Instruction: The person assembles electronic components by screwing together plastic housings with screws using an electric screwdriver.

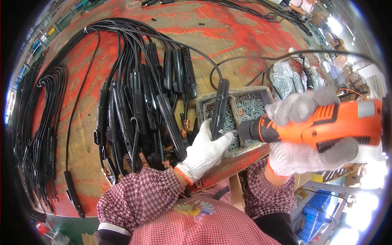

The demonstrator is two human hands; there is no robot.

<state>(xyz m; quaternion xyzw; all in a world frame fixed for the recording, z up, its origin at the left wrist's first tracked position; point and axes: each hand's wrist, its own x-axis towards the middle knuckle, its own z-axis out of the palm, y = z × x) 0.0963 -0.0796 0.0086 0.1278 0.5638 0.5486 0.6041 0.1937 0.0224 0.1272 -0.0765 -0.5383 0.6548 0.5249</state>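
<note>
1. Nearest is a person's red checked apron (196, 224), at the table's edge
2. The gloved left hand (206, 149) pinches the lower end of a black handle (221, 108) between thumb and fingers, seemingly to keep it steady against the drill (347, 122)
3. The gloved right hand (292, 158) is wrapped around that orange drill, its nose facing left toward what looks like a screw (221, 131) at the handle's lower end, probably for a straight line
4. Just behind the handle is a divided tray (199, 109) of loose screws (250, 106), likely within easy reach
5. To the left, more black handles (136, 98) lie heaped, their cables (122, 24) bunched together, perhaps against tangling
6. The tabletop (220, 36) is patchy red and brown; clear plastic bags (281, 77) lie beyond the tray
7. Farther off are blue crates (314, 216), bright lights (335, 25) and another person (304, 5)
</note>
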